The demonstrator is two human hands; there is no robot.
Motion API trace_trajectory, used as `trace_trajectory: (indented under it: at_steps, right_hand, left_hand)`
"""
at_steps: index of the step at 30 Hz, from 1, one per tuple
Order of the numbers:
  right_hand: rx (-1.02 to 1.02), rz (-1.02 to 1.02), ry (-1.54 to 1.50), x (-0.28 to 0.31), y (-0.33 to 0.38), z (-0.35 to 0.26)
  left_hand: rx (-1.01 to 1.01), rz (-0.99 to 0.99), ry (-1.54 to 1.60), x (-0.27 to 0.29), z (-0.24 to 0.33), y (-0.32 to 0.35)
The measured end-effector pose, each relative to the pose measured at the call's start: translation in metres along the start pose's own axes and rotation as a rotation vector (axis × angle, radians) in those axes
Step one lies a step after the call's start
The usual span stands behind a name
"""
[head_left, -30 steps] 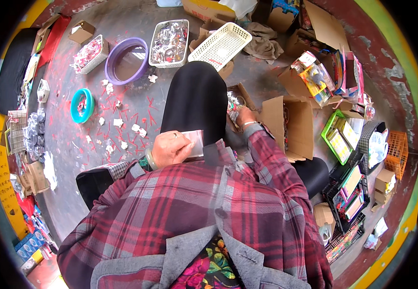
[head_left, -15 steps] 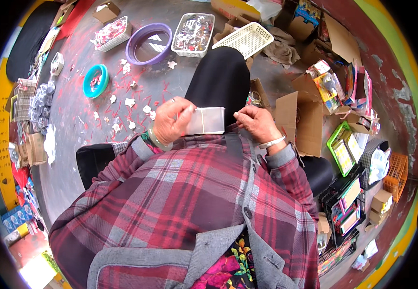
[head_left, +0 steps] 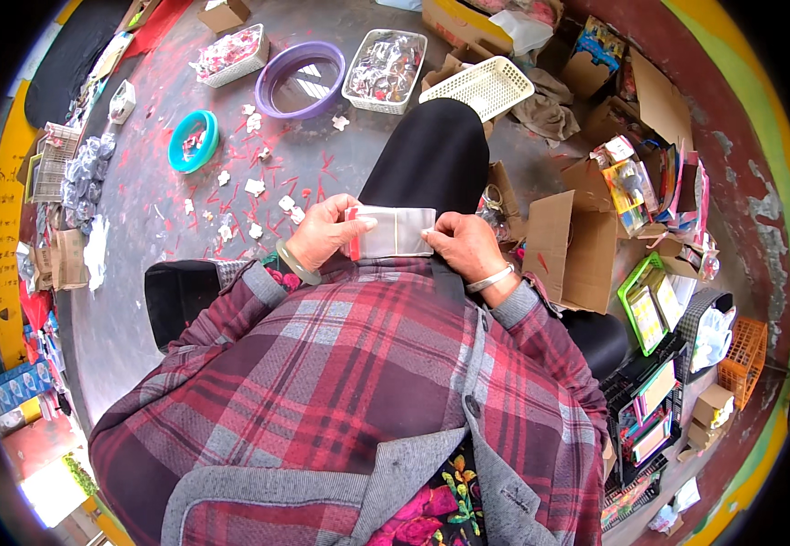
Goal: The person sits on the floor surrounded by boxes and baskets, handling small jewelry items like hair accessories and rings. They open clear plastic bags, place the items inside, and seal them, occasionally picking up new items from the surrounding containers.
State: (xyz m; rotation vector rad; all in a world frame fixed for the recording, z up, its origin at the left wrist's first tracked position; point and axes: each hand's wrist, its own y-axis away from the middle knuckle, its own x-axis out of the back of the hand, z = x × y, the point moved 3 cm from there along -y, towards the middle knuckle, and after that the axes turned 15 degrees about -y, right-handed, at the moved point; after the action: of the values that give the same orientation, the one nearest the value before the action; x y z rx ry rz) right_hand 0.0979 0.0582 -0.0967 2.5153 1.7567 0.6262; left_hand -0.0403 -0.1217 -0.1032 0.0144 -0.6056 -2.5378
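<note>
A flat stack of clear plastic bags [head_left: 404, 232], with a thin pale band around it, lies over my lap. My left hand [head_left: 320, 237] is closed on its left end, thumb on top, where a red strip shows. At the right end of the stack, my right hand [head_left: 469, 247] pinches the edge between thumb and forefinger; the other fingers are curled in. The black-clad knee [head_left: 427, 150] rises just beyond the stack.
White pieces and red scraps litter the floor around a teal basin [head_left: 204, 164]. Behind stand a purple basin [head_left: 267, 102], a white basket of wrapped items [head_left: 347, 95] and a cream basket [head_left: 495, 82]. An open cardboard box [head_left: 548, 238] and a green tray [head_left: 629, 296] are at right.
My right hand has come leftward onto the right edge of the stack. My left hand's grip has shifted to the end, uncovering the red strip. The view has shifted slightly.
</note>
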Motion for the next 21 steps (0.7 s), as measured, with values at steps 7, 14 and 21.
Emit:
trace_trajectory:
  at_steps: [7, 14, 21]
  right_hand:
    - [0.001, 0.019, 0.011, 0.004, 0.004, -0.001]
    - [0.06, 0.082, 0.086, 0.007, 0.009, -0.006]
    - [0.272, 0.211, 0.219, 0.014, 0.015, -0.021]
  left_hand:
    - [0.046, -0.061, 0.029, -0.006, 0.012, 0.001]
    - [0.037, -0.061, 0.081, -0.004, 0.01, 0.002]
    - [-0.037, 0.034, 0.126, -0.01, 0.004, 0.001]
